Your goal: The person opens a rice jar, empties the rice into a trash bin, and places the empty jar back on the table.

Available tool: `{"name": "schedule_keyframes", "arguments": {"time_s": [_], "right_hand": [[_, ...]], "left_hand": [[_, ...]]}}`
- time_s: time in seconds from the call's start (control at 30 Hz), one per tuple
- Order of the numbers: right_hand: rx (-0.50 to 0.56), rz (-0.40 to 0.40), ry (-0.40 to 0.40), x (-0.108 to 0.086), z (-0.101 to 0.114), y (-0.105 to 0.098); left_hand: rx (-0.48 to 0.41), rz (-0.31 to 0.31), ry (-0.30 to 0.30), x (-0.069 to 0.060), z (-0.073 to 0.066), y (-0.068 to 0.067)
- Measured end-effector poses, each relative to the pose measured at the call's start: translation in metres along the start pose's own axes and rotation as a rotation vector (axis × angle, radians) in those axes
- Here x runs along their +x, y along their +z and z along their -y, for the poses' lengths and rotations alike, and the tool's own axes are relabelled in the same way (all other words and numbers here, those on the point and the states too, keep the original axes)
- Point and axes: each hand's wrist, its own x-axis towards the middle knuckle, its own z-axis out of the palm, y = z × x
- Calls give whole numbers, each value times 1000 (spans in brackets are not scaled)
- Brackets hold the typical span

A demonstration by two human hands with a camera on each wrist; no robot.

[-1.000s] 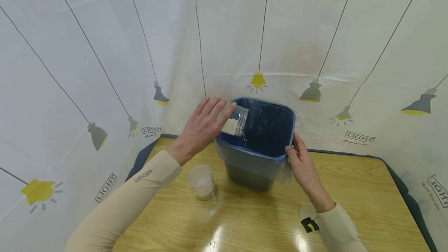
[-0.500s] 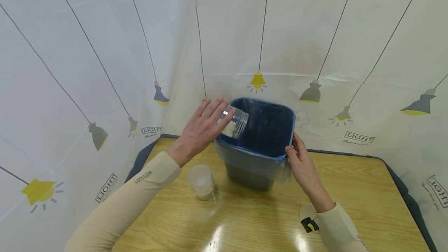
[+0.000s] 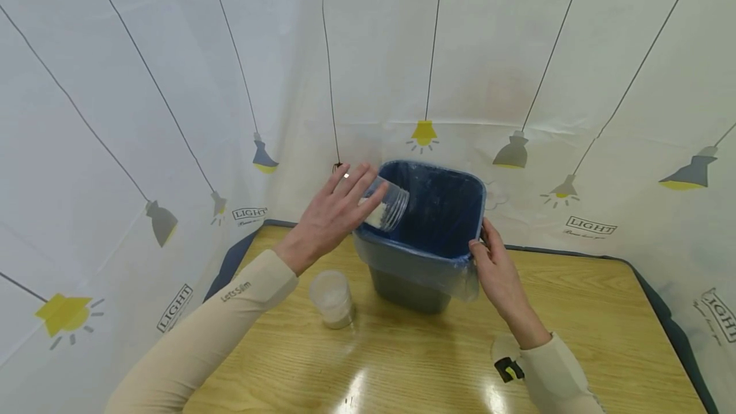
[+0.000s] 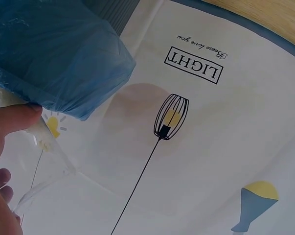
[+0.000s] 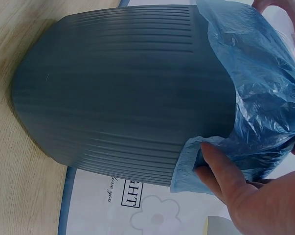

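My left hand grips a clear jar, tipped on its side with its mouth over the left rim of a bin; whitish grains lie inside it. The dark grey bin stands on the table, lined with a blue bag folded over its rim. In the left wrist view the thumb presses the jar close beside the blue bag. My right hand holds the bin's right rim; in the right wrist view its fingers pinch the bag there.
A second clear container with pale contents stands on the wooden table, left of the bin. Near my right wrist lies a small black and yellow object on a pale round thing. A white sheet with printed lamps rises behind.
The jar in my left hand has turned and its mouth has dipped slightly. Grains seen falling from it a second ago no longer show. The right hand and the bin have stayed in place.
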Motion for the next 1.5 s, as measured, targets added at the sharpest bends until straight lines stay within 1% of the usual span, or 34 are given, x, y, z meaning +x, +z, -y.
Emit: {"name": "schedule_keyframes", "arguments": {"time_s": [0.17,0.37,0.47,0.63,0.77,0.97,1.03,1.23,1.37,1.43,1.5], "right_hand": [[-12,9,6,0,-1,1],[-16,5,0,-1,0,0],[-25,6,1,-1,0,0],[-34,4,-2,0,0,0],[-32,7,-1,0,1,0],[-23,10,-12,0,-1,0],[-23,9,-18,0,-1,0],[-32,17,-9,1,-3,0],[-24,17,-7,1,-2,0],[-22,16,-8,1,-2,0],[-24,17,-8,1,-2,0]], "left_hand": [[6,17,9,-2,1,-1],[27,13,24,-2,4,-2],[41,31,40,-3,4,-2],[116,55,85,1,3,-1],[171,63,140,4,3,-2],[256,28,205,10,0,-5],[279,40,219,13,-1,-6],[336,116,197,21,-5,-10],[357,157,199,23,-7,-15],[356,174,194,24,-8,-16],[355,170,179,24,-9,-16]]}}
